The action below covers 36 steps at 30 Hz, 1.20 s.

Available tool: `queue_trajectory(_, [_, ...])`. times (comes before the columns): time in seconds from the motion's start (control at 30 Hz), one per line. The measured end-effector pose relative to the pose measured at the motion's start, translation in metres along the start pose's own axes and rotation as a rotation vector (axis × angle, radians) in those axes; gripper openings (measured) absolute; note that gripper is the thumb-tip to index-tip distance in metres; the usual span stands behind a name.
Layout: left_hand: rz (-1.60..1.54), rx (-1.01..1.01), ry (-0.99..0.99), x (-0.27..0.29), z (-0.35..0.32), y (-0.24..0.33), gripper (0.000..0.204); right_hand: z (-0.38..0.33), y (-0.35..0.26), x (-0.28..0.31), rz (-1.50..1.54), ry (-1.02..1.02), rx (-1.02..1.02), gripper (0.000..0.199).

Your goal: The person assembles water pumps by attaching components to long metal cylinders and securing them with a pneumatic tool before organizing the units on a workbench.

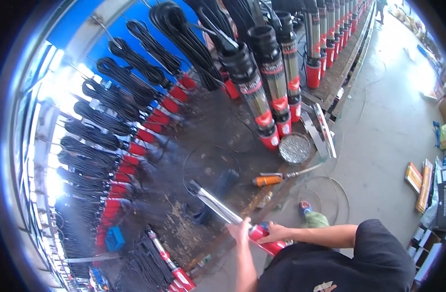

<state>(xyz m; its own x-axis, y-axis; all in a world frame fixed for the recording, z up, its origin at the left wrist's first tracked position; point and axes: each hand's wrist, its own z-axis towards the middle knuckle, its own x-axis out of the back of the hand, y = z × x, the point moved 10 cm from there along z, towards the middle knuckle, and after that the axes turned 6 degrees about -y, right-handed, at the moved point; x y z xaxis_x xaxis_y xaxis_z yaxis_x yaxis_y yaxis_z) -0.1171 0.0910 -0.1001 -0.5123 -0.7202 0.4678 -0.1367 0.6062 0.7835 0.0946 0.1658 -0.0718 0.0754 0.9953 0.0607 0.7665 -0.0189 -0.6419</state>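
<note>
A long metal pump motor (218,207) slants across the front of me, silver with a dark tip at its far end and red at the end near my body. My left hand (240,230) is wrapped round it where the silver part meets the red. Closer to my body, my right hand (274,232) grips the red part. Something small and blue shows beside the right fingers, too little of it to name. The tip of the motor lies over the dark worktop (179,219), near a black cable bundle (218,194).
An orange power tool (268,180) with a hose lies at the worktop's edge. Behind it stand a bowl of small metal parts (294,148) and upright pumps (254,97). Coiled black cables (135,63) line the left. A blue bin (114,238) sits lower left.
</note>
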Motion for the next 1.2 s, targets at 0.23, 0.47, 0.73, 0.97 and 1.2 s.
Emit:
queue_trajectory(0.23, [-0.064,0.038,-0.003,-0.023,-0.036,0.052,0.081,0.021,0.046,-0.016,-0.031,0.01,0.127,0.091])
queue_trajectory(0.47, [0.278,0.145,0.031,-0.008,-0.054,0.062,0.093,-0.088,0.004,0.181,-0.038,0.857,0.296,0.033])
queue_trajectory(0.73, [0.181,-0.143,0.073,0.025,-0.058,0.073,0.074,-0.167,0.128,0.45,-0.176,1.433,-0.364,0.033])
queue_trajectory(0.97, [0.246,-0.324,0.234,0.055,-0.084,0.095,0.056,-0.166,0.148,0.473,-0.069,1.386,-0.403,0.033])
queue_trajectory(1.2, [-0.126,-0.504,0.082,0.053,-0.128,0.164,0.037,-0.231,0.077,0.4,-0.131,1.613,-0.053,0.033])
